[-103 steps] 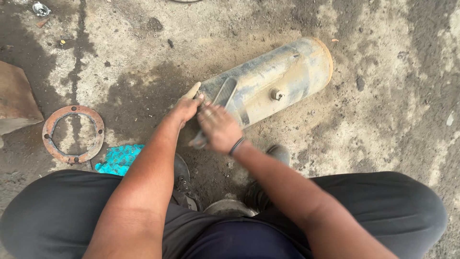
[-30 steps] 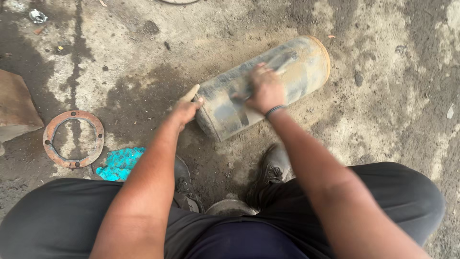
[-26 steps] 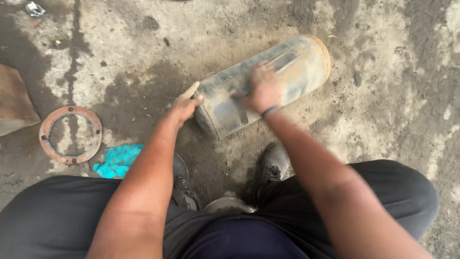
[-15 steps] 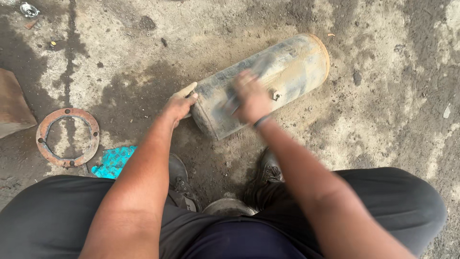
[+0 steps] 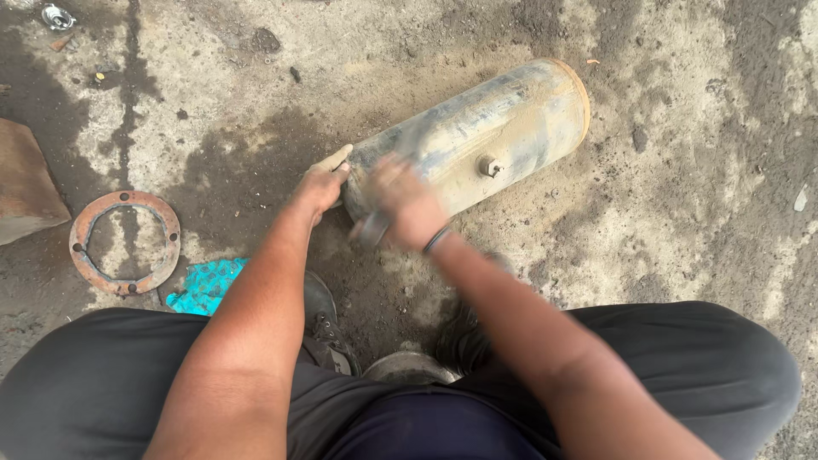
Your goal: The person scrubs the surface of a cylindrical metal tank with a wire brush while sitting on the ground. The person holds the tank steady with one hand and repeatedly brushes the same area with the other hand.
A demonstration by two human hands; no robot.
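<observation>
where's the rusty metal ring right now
In the head view, the rusty flat metal ring lies on the dirty concrete floor at the left, just above the crumpled turquoise scrap and left of the person's left hand.

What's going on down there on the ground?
A person crouches over a dusty metal cylinder lying on its side on stained concrete. The left hand rests against the cylinder's near end. The right hand is blurred with motion over the near part of the cylinder; whether it holds anything cannot be told. To the left lie a rusty metal ring and a crumpled teal scrap.
</observation>
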